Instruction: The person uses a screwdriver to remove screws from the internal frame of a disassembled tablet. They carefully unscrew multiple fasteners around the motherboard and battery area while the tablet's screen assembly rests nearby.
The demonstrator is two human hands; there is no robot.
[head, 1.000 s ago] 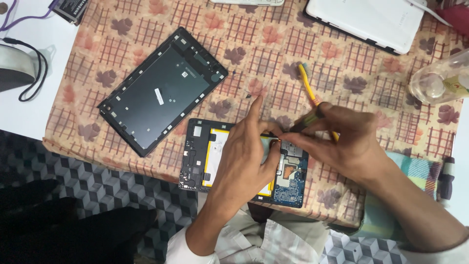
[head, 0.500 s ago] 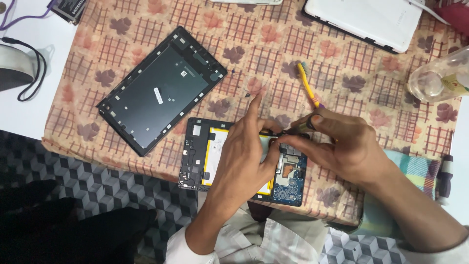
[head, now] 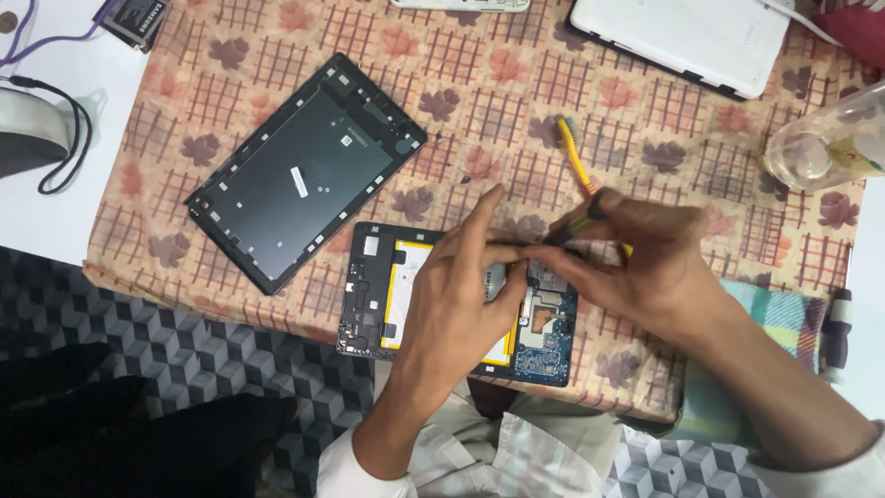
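- Our left hand (head: 456,295) lies spread, pressing the opened tablet (head: 461,300).
- Our right hand (head: 627,267) pinches a thin tool (head: 553,235).
- We judge the board fragile; grip the frame edges.

The person is wearing a white shirt with long sleeves; the cuffs are sitting on both forearms, leaving the left hand (head: 461,295) and right hand (head: 636,267) bare.
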